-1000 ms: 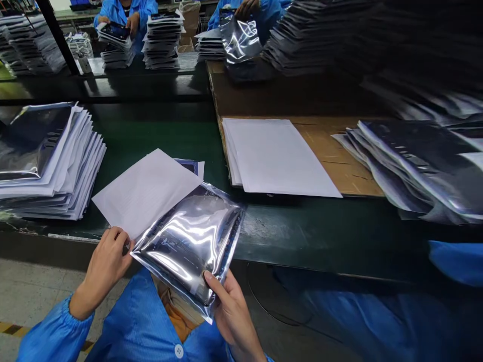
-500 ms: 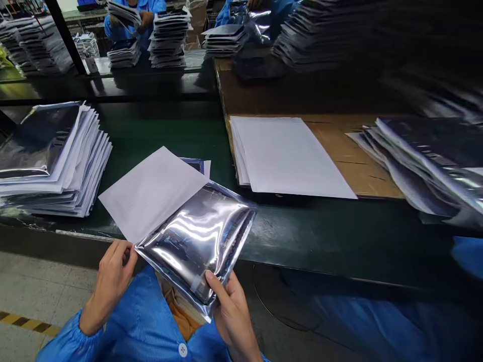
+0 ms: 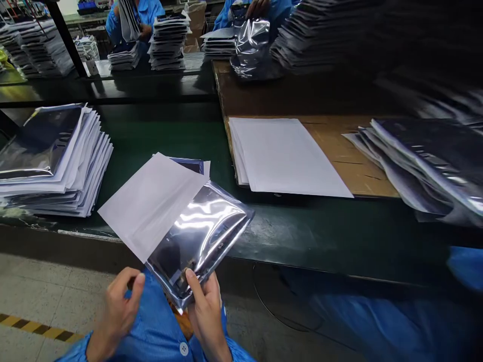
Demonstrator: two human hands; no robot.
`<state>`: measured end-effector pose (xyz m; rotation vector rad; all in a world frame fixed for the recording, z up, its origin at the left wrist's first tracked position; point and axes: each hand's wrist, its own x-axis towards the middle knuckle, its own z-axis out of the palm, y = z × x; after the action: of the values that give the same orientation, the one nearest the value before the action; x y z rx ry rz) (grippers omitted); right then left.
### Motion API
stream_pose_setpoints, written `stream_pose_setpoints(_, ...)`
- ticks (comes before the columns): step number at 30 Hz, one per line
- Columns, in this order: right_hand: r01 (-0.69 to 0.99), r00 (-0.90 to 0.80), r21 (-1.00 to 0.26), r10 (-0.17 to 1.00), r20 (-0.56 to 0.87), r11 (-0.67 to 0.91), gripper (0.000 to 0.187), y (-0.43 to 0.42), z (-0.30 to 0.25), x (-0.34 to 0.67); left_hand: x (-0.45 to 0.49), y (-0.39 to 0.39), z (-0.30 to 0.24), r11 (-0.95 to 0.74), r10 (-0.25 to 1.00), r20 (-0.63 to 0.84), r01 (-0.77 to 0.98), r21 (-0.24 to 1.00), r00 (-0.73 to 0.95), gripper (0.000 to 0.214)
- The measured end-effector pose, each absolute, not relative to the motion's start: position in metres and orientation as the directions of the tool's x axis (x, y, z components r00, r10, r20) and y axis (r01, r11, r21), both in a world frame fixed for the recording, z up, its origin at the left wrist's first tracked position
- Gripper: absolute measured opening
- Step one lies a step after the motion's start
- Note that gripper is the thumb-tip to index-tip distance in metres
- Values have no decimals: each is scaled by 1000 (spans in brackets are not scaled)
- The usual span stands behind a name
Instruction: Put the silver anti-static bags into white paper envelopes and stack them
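The right hand [image 3: 206, 314] pinches the near corner of the bag [image 3: 204, 226], thumb on top. The left hand [image 3: 119, 301] is half-curled just left of that corner, and I cannot tell whether it grips anything. The bag slants from there onto the near edge of the bench [image 3: 302, 236], a sheet [image 3: 151, 201] jutting from its far-left end. It looks light, limp and slick, so it is probably best pinched at its flat sealed edges.

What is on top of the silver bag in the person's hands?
A white paper sheet lies across the silver bag's far left part, and the right hand's thumb presses its near corner. The sheet hides the bag's end beneath it.
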<state>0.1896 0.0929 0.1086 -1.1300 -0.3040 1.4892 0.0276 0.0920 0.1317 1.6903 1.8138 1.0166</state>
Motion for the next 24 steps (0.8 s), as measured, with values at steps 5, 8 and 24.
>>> stream_pose_setpoints(5,-578,38,-738,892,-450,-347,46,65,96,172,26,96,131,286,777,-374,-245,926,-506,35)
stream_pose_setpoints(8,-508,-126,-753,901,-414,-417,51,39,83,181,19,98,138,382,642,-547,-394,836,-538,35)
stream_pose_setpoints(24,-438,200,-811,838,-508,-387,36,82,50,262,-38,91,57,636,771,-637,-38,771,-9,54)
